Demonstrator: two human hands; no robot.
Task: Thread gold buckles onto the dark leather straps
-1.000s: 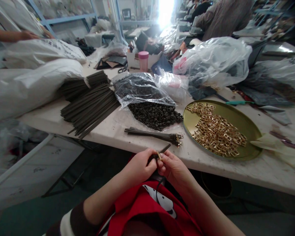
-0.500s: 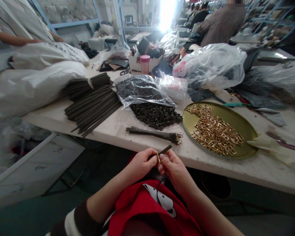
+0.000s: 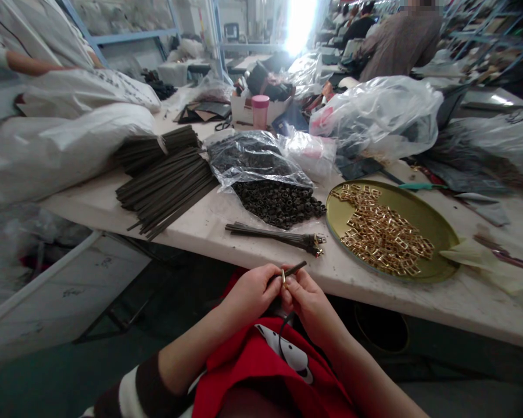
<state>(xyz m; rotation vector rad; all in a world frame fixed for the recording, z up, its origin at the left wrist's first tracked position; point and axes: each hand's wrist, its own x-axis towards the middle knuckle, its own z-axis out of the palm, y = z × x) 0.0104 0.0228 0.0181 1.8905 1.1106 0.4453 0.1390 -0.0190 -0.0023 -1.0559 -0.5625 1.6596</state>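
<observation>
Just in front of the table edge, my left hand (image 3: 258,288) is closed in a pinch on a dark narrow strap (image 3: 297,267). My right hand (image 3: 305,295) meets it, its thumb and fingers closed on a small gold buckle (image 3: 283,277). The strap passes at the buckle, and one end sticks out up and to the right. Another length hangs in a curve below the hands, over the red apron (image 3: 239,366). The fingers hide how strap and buckle join. Closest on the table lies a small bundle of straps with buckles (image 3: 279,235).
Dark loops (image 3: 283,203) spill from a clear bag behind the bundle. A gold tray (image 3: 444,255) holds many buckles at right. Long straps (image 3: 169,186) are piled at left, near white sacks (image 3: 70,145). A pink-lidded jar (image 3: 260,113) stands farther back. People are beyond the table.
The strap's protruding end has turned and looks narrower, and the buckle sits more upright between the fingers. Both hands stay together in nearly the same place. The view has shifted slightly.
</observation>
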